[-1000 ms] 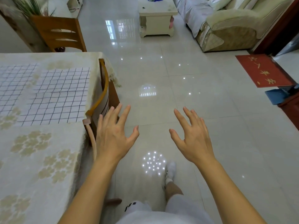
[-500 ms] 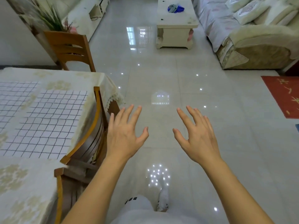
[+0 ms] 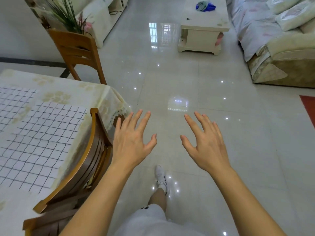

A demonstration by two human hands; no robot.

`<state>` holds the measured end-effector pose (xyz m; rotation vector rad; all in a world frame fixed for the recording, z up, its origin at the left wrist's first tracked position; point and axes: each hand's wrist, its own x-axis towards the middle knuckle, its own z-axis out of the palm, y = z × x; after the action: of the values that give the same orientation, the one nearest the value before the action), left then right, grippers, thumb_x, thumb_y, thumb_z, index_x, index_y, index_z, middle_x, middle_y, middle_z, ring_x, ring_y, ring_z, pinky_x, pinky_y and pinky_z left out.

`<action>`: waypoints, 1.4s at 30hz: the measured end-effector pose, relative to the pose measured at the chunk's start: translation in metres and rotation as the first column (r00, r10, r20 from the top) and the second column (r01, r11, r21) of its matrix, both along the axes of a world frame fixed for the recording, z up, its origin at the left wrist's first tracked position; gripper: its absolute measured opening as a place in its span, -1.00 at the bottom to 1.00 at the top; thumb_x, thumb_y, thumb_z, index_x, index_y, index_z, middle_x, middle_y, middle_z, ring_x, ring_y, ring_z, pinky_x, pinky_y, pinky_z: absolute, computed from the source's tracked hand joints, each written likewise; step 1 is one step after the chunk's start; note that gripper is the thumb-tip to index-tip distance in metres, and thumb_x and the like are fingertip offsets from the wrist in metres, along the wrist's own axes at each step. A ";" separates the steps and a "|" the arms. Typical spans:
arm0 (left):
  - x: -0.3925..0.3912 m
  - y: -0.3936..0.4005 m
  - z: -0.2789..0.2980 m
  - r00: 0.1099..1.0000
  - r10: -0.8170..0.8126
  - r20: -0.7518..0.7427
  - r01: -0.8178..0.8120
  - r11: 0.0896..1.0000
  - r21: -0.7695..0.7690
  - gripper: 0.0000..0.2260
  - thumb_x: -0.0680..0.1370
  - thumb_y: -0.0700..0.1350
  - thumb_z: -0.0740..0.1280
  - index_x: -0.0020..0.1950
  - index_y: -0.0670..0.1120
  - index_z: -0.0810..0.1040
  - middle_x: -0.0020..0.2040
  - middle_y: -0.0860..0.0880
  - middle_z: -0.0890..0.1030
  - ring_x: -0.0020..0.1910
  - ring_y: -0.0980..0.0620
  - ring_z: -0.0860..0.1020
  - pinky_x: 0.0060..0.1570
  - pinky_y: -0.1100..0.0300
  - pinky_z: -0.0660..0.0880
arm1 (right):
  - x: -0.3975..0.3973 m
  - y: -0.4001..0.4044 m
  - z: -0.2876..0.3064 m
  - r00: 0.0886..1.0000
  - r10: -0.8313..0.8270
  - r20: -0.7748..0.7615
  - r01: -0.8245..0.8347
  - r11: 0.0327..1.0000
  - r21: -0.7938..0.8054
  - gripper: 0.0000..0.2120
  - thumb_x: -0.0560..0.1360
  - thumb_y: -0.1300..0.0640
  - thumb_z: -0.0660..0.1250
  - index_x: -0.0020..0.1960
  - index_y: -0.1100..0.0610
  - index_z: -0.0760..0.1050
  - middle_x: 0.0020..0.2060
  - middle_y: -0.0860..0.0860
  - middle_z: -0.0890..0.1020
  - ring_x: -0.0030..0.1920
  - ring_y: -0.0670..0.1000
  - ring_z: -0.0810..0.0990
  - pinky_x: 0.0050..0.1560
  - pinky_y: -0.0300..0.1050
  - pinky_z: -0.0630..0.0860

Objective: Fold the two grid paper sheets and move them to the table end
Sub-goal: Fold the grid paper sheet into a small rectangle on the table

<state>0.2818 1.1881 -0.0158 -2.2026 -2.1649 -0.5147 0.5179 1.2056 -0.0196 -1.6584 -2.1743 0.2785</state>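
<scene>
Table (image 3: 71, 89) occupies the left of the view. Two grid paper sheets lie flat on it: near sheet (image 3: 39, 142) towards the table's right edge, far sheet (image 3: 12, 103) to its left and further back, apart from it. One chair (image 3: 81, 164) is tucked against the table's right side; a second chair (image 3: 76, 51) stands beyond the far end. Left hand (image 3: 131, 142) and right hand (image 3: 206, 143) hang over the floor (image 3: 238, 133), right of the table, touching nothing. Coffee table (image 3: 202, 26) stands ahead, sofa (image 3: 279, 48) to its right.
</scene>
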 end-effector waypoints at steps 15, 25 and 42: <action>-0.038 0.243 -0.001 0.989 0.108 0.098 -0.110 0.994 0.015 -0.38 0.54 0.25 0.18 0.57 0.08 0.22 0.54 -0.03 0.32 0.54 -0.08 0.24 0.49 -0.22 0.19 | -0.039 0.255 0.004 0.989 0.128 0.071 -0.131 0.990 0.049 -0.41 0.57 -0.22 0.10 0.55 -0.03 0.27 0.52 0.09 0.32 0.54 0.16 0.24 0.51 0.24 0.19; -0.071 0.332 -0.009 0.955 0.268 0.126 -0.274 0.961 0.032 -0.38 0.54 0.27 0.17 0.57 0.09 0.22 0.54 -0.02 0.33 0.54 -0.09 0.26 0.46 -0.27 0.22 | -0.086 0.381 -0.003 0.951 0.302 0.072 -0.305 0.951 0.042 -0.41 0.59 -0.23 0.10 0.56 -0.04 0.25 0.54 0.08 0.29 0.56 0.14 0.20 0.54 0.19 0.13; -0.118 0.445 0.000 0.656 0.745 0.116 -0.749 0.662 -0.017 -0.41 0.55 0.24 0.16 0.56 0.09 0.25 0.55 0.01 0.31 0.55 -0.06 0.23 0.53 -0.16 0.09 | -0.218 0.604 -0.013 0.598 0.801 0.037 -0.801 0.599 -0.017 -0.41 0.59 -0.22 0.11 0.56 -0.02 0.24 0.54 0.09 0.29 0.56 0.15 0.20 0.51 0.22 0.19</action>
<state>0.1635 1.6331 -0.0162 -1.0596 -2.7977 -0.6062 0.2997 1.8092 -0.0322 -0.5377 -2.8218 0.4794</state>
